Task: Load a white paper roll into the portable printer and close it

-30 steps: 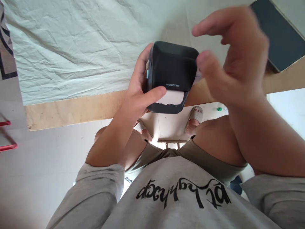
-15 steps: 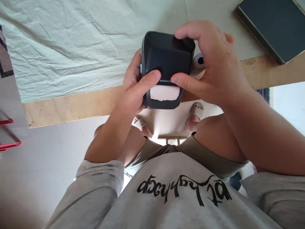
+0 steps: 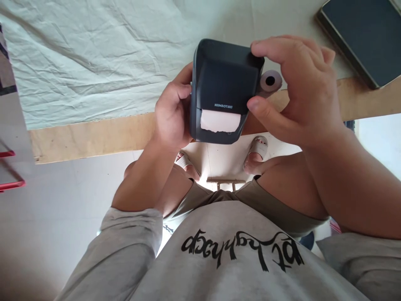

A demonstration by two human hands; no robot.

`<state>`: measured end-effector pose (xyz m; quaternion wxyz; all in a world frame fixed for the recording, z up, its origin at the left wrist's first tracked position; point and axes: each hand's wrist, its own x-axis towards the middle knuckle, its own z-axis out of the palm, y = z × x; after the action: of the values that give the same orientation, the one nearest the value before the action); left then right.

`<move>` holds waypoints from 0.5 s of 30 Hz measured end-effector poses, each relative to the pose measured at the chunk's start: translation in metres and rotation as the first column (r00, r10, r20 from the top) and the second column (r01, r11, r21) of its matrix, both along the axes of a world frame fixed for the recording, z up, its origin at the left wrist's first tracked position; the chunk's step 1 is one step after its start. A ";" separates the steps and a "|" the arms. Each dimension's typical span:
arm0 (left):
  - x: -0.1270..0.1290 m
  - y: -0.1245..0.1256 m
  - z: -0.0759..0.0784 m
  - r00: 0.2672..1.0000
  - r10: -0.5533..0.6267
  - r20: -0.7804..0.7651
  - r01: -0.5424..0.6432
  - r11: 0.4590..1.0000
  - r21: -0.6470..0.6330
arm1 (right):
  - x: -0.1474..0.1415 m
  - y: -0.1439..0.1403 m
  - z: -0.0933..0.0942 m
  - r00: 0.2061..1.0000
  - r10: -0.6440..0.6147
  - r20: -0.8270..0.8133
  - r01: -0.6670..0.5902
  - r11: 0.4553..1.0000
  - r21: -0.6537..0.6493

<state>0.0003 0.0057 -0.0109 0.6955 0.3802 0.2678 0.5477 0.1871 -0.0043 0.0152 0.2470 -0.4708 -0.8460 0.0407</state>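
Note:
A black label printer [image 3: 230, 77] marked NIIMBOT is held above the table edge, with a torn-edged strip of white paper [image 3: 220, 121] showing in its front slot. My left hand [image 3: 173, 108] grips the printer's left side, the thumb pressed at that side and the other fingers hidden behind. At the opposite side, my right hand [image 3: 300, 88] is spread, index fingertip by the top right corner and thumb tip by the lower right edge. Whether these tips touch the casing is hard to tell. A small white paper roll [image 3: 271, 89] with a dark core lies between the printer and my right palm.
A pale, wrinkled cloth [image 3: 109, 62] covers the table, whose bare wooden edge [image 3: 94, 144] runs along the front. At the back right lies a dark flat rectangular object [image 3: 363, 37]. Red bars [image 3: 12, 185] stick in from the left, and my feet are below on the pale floor.
The printer has shifted slightly to the right. My left thumb has left its front face for the left side. My right hand has drawn rightward, its thumb coming off the front to the edge.

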 end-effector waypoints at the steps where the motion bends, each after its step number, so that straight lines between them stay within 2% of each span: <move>1: 0.000 0.000 0.000 1.000 -0.003 0.001 0.003 1.000 0.015 | 0.000 0.000 0.000 1.000 0.006 0.002 -0.006 1.000 -0.005; 6: -0.004 0.002 -0.002 1.000 -0.020 0.012 0.020 1.000 0.022 | 0.000 0.000 0.002 0.999 0.020 0.032 -0.019 1.000 -0.021; 10: -0.004 0.002 0.000 0.999 -0.012 0.029 0.012 1.000 -0.023 | -0.001 0.002 0.005 0.998 0.012 0.067 -0.009 0.999 -0.041; 12: -0.004 0.001 0.004 0.999 -0.026 0.024 0.027 0.998 -0.052 | 0.001 0.003 0.006 0.999 0.014 0.045 -0.014 1.000 0.002; 15: -0.003 -0.002 0.011 0.998 -0.055 0.015 0.056 0.994 -0.098 | 0.004 0.002 0.009 0.998 0.015 -0.058 -0.007 0.991 0.134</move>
<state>-0.0023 0.0039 0.0002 0.7300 0.3494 0.2794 0.5167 0.1910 -0.0025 0.0242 0.3028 -0.4471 -0.8417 -0.0009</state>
